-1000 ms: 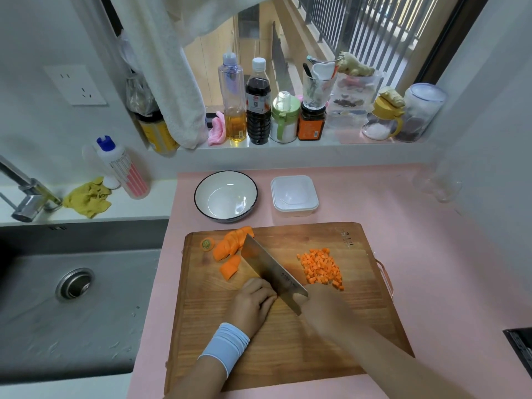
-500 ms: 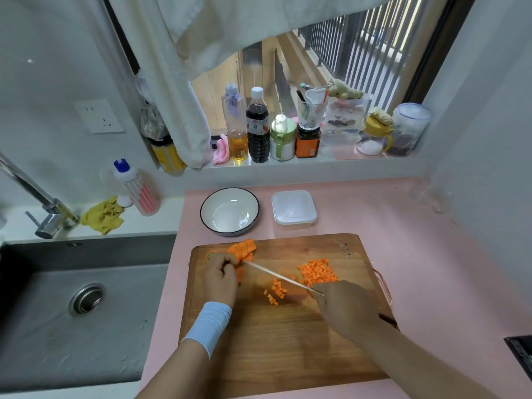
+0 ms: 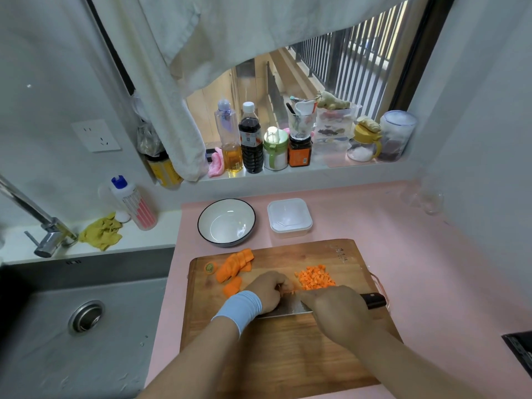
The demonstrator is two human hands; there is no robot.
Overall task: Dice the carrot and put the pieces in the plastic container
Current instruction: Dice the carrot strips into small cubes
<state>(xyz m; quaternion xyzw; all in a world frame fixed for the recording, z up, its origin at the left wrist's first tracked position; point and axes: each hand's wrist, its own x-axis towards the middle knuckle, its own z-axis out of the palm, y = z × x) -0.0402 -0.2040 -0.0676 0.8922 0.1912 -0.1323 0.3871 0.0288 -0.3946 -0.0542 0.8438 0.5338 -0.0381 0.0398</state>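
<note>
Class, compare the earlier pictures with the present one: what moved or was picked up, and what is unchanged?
The left hand left the carrot slices and came back to the middle of the cutting board, curled on a carrot piece. The right hand, gripping the knife throughout, swung its blade to lie across the board beside that hand. The diced pile, bowl and empty plastic container stayed put.

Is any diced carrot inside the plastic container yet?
No, the plastic container shows only white, while the diced carrot pile lies on the cutting board.
</note>
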